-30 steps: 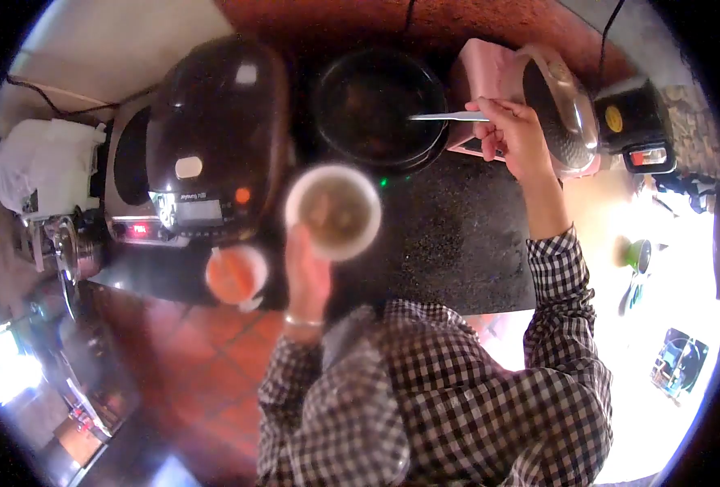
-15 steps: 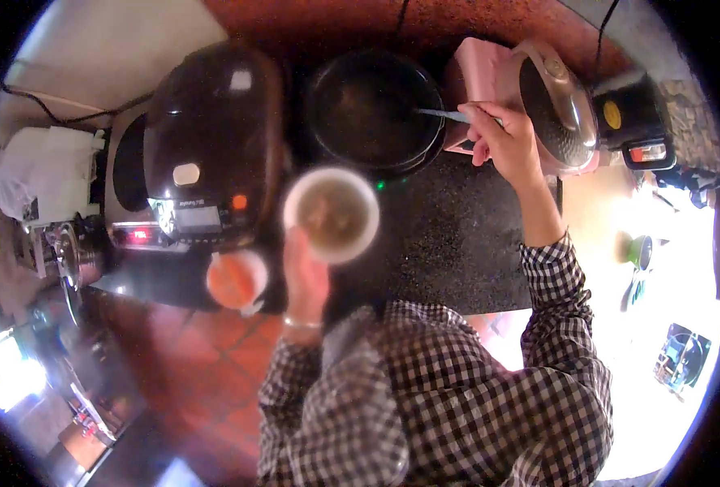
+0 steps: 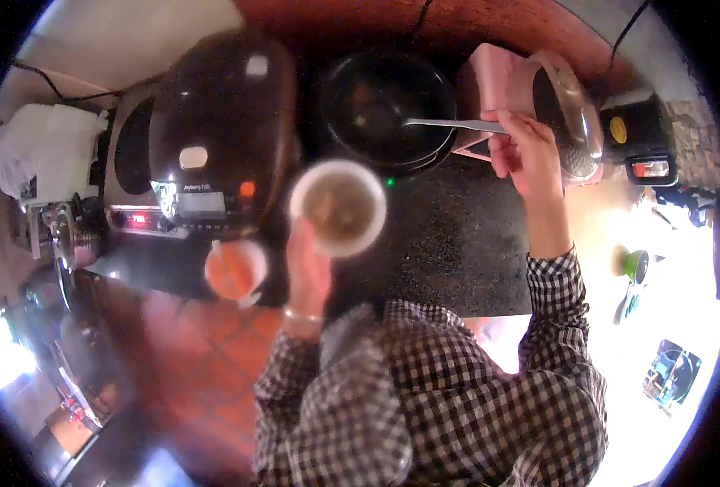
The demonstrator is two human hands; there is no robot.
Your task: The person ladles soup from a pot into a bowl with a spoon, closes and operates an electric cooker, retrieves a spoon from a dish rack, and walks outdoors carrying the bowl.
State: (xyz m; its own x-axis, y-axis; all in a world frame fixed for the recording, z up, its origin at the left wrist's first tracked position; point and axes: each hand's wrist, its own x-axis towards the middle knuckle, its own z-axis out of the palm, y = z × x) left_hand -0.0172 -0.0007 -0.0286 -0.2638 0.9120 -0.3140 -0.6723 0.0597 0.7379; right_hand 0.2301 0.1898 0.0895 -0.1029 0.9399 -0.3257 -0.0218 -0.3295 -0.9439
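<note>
My left hand (image 3: 309,264) is closed on the near-left side of a white bowl (image 3: 297,206). Cloudy brownish soup with a few pieces fills much of this bowl. Between the fingers of my right hand (image 3: 525,154) is the long metal handle of a ladle (image 3: 461,124). The ladle reaches left over the rim of a black pot (image 3: 327,105), and its far end is sunk in the dark inside and hard to see. A few light pieces show in the pot. The bowl is held just in front of the pot, apart from it.
A dark brown rice cooker (image 3: 222,122) stands left of the pot. A small white container with orange contents (image 3: 234,270) sits by the front edge of the black counter (image 3: 457,243). A pink appliance (image 3: 490,77) and a black box-like container (image 3: 640,130) stand to the right.
My right hand has drawn right and slightly down with the ladle, and more of its handle shows over the pot. The bowl stays in my left hand. The view has shifted slightly.
</note>
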